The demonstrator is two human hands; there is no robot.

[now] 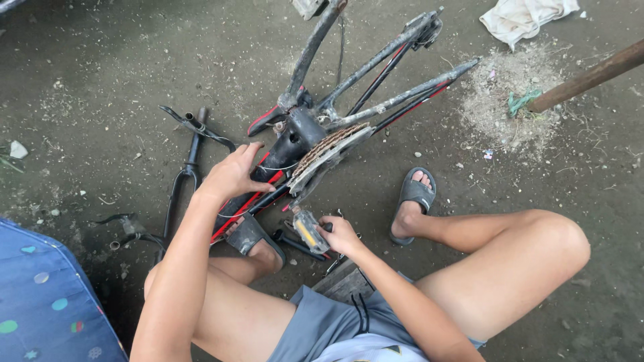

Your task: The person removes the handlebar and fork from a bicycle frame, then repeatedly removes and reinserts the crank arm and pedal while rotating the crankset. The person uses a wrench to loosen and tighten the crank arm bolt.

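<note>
My right hand (340, 234) has its fingers wrapped around the pedal (308, 231), gripping it at the crank end. Left hand (231, 175) presses flat, fingers spread, on the black-and-red bike frame (295, 137) so it stays put on the dirt floor (100, 80). My sandalled foot (251, 238) pins it too, I think. The fork (188, 171) lies just beside the frame.

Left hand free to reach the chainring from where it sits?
Probably yes. The left hand rests on the bike frame, just beside the chainring, with nothing lying between them. The right hand is lower down at the pedal, out of that path.
</note>
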